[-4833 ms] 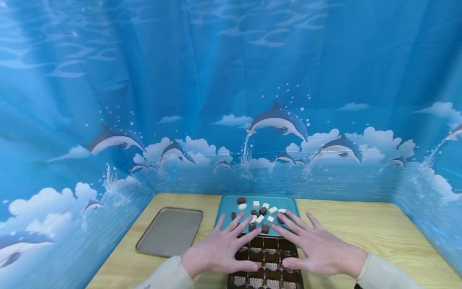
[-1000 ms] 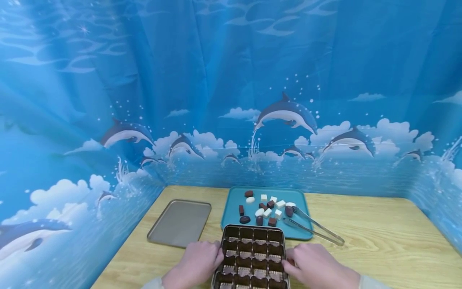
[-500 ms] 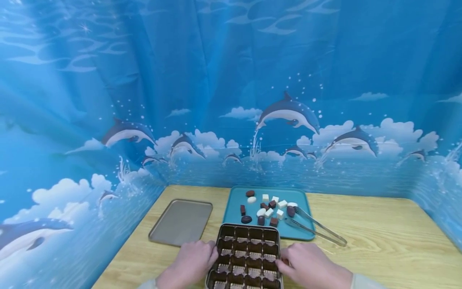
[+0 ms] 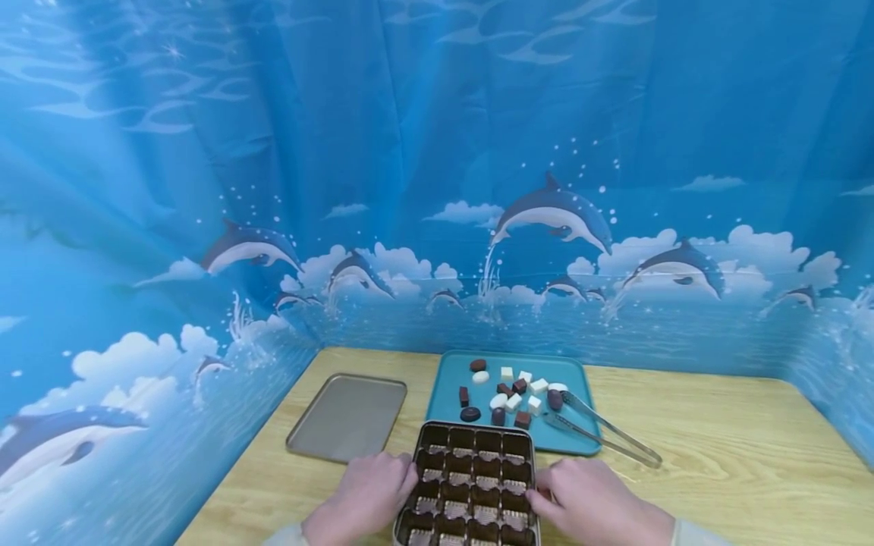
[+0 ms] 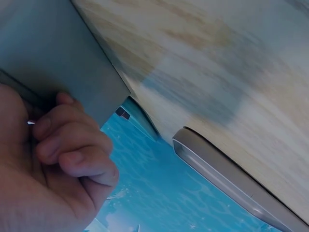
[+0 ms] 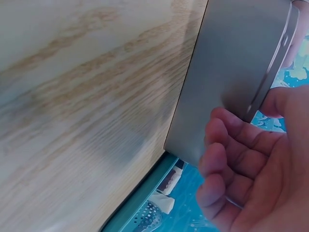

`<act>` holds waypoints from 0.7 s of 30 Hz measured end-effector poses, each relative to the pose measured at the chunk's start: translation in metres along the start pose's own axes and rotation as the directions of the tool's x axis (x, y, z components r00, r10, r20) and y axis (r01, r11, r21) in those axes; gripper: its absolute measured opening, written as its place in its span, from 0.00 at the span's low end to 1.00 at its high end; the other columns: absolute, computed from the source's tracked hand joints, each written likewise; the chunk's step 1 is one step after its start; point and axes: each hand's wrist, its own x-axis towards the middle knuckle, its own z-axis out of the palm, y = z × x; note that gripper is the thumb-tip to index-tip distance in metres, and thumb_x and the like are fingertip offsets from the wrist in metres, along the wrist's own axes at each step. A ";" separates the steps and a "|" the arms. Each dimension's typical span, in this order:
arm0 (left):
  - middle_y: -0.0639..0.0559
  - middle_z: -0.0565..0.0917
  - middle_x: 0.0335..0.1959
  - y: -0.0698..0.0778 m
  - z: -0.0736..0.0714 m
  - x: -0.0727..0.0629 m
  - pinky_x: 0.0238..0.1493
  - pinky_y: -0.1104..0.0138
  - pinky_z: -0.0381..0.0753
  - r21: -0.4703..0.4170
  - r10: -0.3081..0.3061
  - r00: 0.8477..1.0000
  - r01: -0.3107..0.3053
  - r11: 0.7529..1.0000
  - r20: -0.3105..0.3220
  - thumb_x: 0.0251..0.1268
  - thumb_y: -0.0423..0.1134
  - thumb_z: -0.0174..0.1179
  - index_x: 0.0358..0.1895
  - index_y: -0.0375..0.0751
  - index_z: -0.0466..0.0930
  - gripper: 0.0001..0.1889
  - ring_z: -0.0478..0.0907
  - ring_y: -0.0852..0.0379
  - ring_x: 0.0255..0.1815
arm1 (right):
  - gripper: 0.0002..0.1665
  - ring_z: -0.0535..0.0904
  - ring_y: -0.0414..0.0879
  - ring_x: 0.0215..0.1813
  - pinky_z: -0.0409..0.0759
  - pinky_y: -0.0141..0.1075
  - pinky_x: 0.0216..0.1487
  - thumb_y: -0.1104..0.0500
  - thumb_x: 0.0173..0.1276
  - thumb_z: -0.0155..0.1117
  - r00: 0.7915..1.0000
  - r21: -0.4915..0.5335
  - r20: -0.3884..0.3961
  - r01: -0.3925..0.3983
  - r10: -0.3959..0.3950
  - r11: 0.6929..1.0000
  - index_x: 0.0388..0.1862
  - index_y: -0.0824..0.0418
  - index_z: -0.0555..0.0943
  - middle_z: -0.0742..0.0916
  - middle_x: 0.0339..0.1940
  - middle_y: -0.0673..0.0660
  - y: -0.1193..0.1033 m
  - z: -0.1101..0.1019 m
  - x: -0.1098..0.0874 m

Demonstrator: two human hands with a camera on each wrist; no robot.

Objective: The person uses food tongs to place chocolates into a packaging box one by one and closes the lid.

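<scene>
The box (image 6: 231,58) lies between the left grip (image 4: 365,497) and the right grip (image 4: 583,497), its base seemingly flat on the worktop (image 4: 710,425). Its insert (image 4: 471,485) faces up in rows of pockets (their ridged bottoms catch the light). Each grip is clamped on its own side of the box, fingers curled against the outer wall; the right thumb lies at the rim, the left one is partly hidden.

Some seconds ago both grips were spread wide above the box; now they have come to its sides. Over the last second the box has slid slightly towards the left, a little nearer the grey tray (image 4: 348,417). I judge that it is steadied from both sides and that its position is being adjusted.

The grey tray lies just beyond the left grip and somewhat left of it. Ahead of both grips is the blue tray (image 4: 456,379), bearing dark and white chocolates (image 4: 514,403). The box's far edge is right beside it; whether they touch I cannot tell, but it seems to limit any push forward. Beyond the right grip, tongs (image 4: 611,427) rest with their tips over the blue tray and their joined end out to the right. Farthest off hangs a dolphin curtain (image 4: 410,152).
</scene>
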 end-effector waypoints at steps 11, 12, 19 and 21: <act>0.57 0.68 0.12 -0.001 -0.001 0.000 0.14 0.61 0.65 -0.022 0.001 1.000 0.000 1.000 0.010 0.76 0.45 0.51 0.17 0.52 0.65 0.22 0.74 0.52 0.15 | 0.22 0.62 0.29 0.16 0.66 0.28 0.21 0.40 0.76 0.56 0.996 -0.073 -0.088 0.005 -0.011 0.997 0.20 0.42 0.76 0.70 0.14 0.34 0.010 -0.007 -0.011; 0.57 0.68 0.12 -0.001 0.000 0.000 0.14 0.61 0.65 -0.017 0.001 1.000 -0.001 1.000 0.005 0.76 0.45 0.51 0.17 0.52 0.66 0.21 0.73 0.52 0.14 | 0.21 0.63 0.29 0.16 0.65 0.28 0.21 0.40 0.76 0.57 0.995 -0.087 -0.098 -0.002 -0.006 0.996 0.20 0.41 0.76 0.70 0.15 0.33 0.011 -0.009 -0.013; 0.56 0.70 0.13 0.000 0.000 0.001 0.14 0.60 0.67 0.009 0.000 1.000 0.000 1.000 0.013 0.76 0.45 0.51 0.19 0.50 0.70 0.20 0.72 0.52 0.14 | 0.13 0.66 0.28 0.23 0.66 0.28 0.23 0.46 0.72 0.64 0.982 -0.197 -0.185 -0.085 0.048 0.977 0.26 0.41 0.77 0.75 0.23 0.32 0.022 -0.021 -0.024; 0.56 0.69 0.13 0.001 0.000 0.001 0.14 0.60 0.67 0.013 -0.004 1.000 0.004 1.000 0.020 0.76 0.45 0.51 0.20 0.50 0.71 0.20 0.72 0.52 0.14 | 0.09 0.70 0.28 0.28 0.71 0.29 0.26 0.47 0.69 0.67 0.972 -0.265 -0.233 -0.095 0.032 0.959 0.28 0.41 0.79 0.78 0.27 0.33 0.027 -0.024 -0.026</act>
